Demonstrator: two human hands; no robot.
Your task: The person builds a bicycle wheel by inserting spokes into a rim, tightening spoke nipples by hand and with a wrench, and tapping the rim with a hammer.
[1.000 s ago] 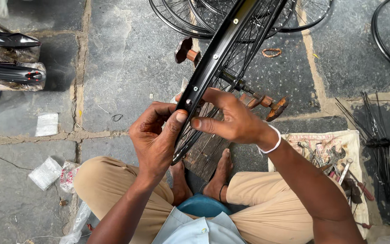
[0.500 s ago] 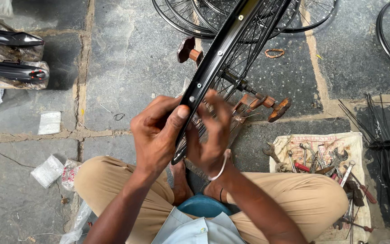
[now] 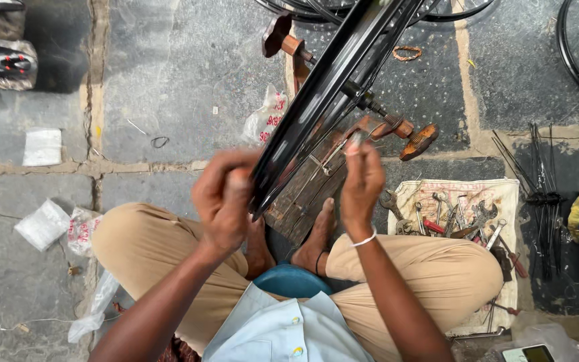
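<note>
A black bicycle wheel rim (image 3: 330, 94) stands on edge in front of me, tilted from upper right down to my lap, its hub axle (image 3: 370, 107) sticking out to the right. My left hand (image 3: 226, 201) curls around the rim's lower end and looks blurred. Right of the rim, my right hand (image 3: 362, 177) pinches a thin spoke (image 3: 330, 157) between thumb and fingers. I sit cross-legged on a stone floor, feet under the wheel.
A cloth (image 3: 504, 194) at my right knee carries several spanners and small tools. A bundle of loose spokes (image 3: 537, 194) lies further right. Rusty stand parts (image 3: 420, 141), plastic bags (image 3: 263, 121) and more wheels (image 3: 577, 53) lie on the paving around me.
My right hand has come off the rim and moved right, now pinching a spoke. My left hand slid lower on the rim. The view has shifted slightly.
</note>
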